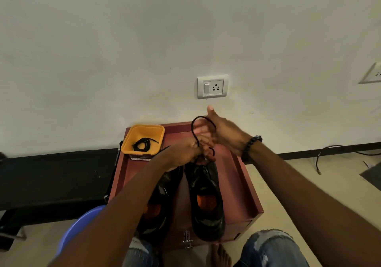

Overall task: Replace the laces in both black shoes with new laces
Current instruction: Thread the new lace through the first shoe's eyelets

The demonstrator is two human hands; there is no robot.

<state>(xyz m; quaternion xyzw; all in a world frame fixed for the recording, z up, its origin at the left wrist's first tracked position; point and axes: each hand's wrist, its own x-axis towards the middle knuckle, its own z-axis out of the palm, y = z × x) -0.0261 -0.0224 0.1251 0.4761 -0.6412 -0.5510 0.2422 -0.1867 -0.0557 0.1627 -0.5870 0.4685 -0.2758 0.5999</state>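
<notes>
Lace (pixel 203 120) loops between our hands above the right shoe (pixel 207 200) on the table (pixel 239 180); left fingers (pixel 196 143) pinch it, right hand (pixel 223 131) hooks it; slack could tangle or slip out.

White wall plate with one rocker switch and one three-pin socket (pixel 212 86), mounted on the pale plastered wall (pixel 123 50). Second white socket plate (pixel 372 74), cut by the right edge. Thin black cable (pixel 338 149) along the black skirting band (pixel 51 174). Rounded blue plastic stool (pixel 82 227), lower left, on the beige floor (pixel 299 184).
</notes>
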